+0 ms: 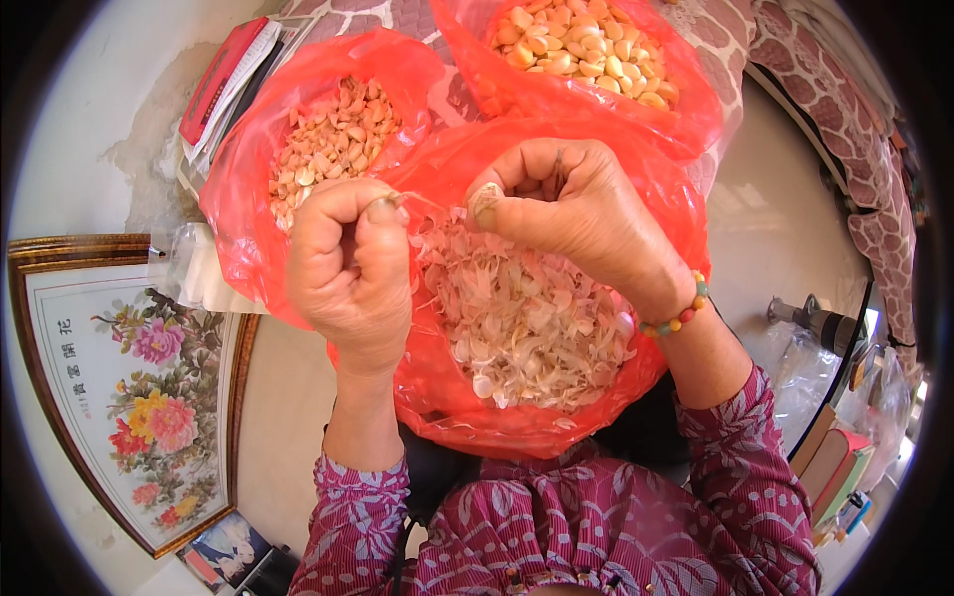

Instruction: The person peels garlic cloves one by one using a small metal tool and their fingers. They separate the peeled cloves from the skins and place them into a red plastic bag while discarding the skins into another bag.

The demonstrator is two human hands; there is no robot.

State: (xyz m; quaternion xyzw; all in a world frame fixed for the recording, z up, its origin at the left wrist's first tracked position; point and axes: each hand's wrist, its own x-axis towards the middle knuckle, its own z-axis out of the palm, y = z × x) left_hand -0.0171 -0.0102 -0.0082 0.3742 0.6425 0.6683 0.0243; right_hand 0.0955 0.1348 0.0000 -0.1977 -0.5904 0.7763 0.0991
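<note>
Thumb and forefinger of my left hand (346, 261) are pinched on a thin strip of garlic skin (423, 199); anything else between those fingertips is hidden. Opposite it, my right hand (566, 201), with a bead bracelet (686, 315) on the wrist, has its thumb and forefinger pressed together, and I see nothing clearly between them. Both hands are above a red plastic bag (492, 439) holding a heap of loose garlic skins (529, 328). Unpeeled garlic cloves (335, 134) fill part of another red bag (231, 186) at upper left. Peeled cloves (589, 45) lie in a third bag (477, 67) at the top.
A patterned cover (358, 18) lies under the upper bags. Books and papers (231, 82) are stacked at upper left. On the left stands a framed flower picture (149, 402) bearing writing. Clear plastic (797, 372) and upright books (835, 469) are at right.
</note>
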